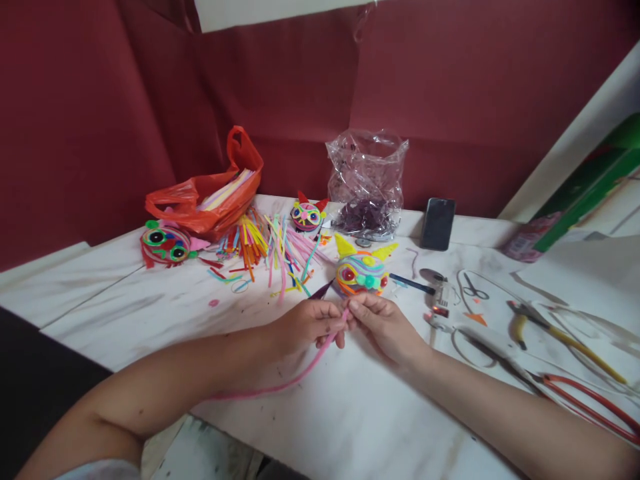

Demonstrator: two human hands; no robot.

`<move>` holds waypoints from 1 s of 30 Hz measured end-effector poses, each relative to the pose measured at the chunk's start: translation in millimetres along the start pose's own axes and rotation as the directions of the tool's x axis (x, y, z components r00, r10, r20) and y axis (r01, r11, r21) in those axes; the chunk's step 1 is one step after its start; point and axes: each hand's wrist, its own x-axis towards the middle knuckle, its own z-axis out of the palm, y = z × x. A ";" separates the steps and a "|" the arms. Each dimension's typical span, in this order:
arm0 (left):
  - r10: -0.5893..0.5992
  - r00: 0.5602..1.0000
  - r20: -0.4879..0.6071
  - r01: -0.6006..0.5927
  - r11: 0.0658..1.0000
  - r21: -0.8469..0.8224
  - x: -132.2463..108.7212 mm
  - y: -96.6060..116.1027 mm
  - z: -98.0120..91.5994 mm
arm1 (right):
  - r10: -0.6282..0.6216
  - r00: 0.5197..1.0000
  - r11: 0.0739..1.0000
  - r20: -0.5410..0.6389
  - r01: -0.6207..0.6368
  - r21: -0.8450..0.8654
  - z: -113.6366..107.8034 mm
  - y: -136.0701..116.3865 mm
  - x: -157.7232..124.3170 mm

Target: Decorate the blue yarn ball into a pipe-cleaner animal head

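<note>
A long pink fuzzy strip (300, 375) runs from my fingertips down to the left, passing behind my left forearm. My left hand (313, 323) is closed on it near its upper end. My right hand (377, 325) pinches the same end, its fingertips touching those of my left hand. Just beyond both hands sits a colourful striped animal head (367, 270) with yellow ears, red eyes and a green nose. A dark pointed thing (321, 290) shows beside my left hand; the rest of it is hidden.
Behind lie an orange bag (200, 200), bundles of coloured strips (250, 240), two more animal heads (167, 244) (307, 215), a clear bag (367, 187) and a phone (438, 224). Pliers (565, 337), small scissors (473, 288) and red-handled cutters (590, 397) lie right.
</note>
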 end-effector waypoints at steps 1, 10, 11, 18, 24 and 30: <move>-0.008 1.000 0.008 0.008 1.000 -0.029 0.4 -1.4 0.5 | 0.004 1.000 1.000 0.000 -0.004 -0.001 -0.8 1.4 -0.2; 0.008 0.996 -0.090 -0.018 0.993 -0.120 1.7 -4.7 6.3 | 0.084 0.996 0.996 -0.038 -0.082 0.035 -0.5 4.6 0.2; 0.002 0.996 -0.094 -0.014 0.991 -0.130 1.7 -4.8 6.9 | 0.094 0.995 0.995 -0.022 -0.094 0.022 0.9 4.1 -0.3; -0.050 0.993 -0.106 0.045 0.998 -0.050 2.9 -3.0 7.9 | -0.086 0.996 0.883 -0.012 0.071 -0.463 -0.1 -3.4 -3.5; -0.048 0.994 -0.099 0.060 0.991 0.118 5.8 -5.3 3.5 | -0.313 0.924 0.504 0.220 0.358 -0.786 -7.7 -9.0 -5.7; 0.009 0.986 -0.164 -0.001 0.999 0.049 1.4 -0.6 8.3 | -0.060 0.997 0.888 0.046 0.074 -0.454 -4.9 -0.6 -1.5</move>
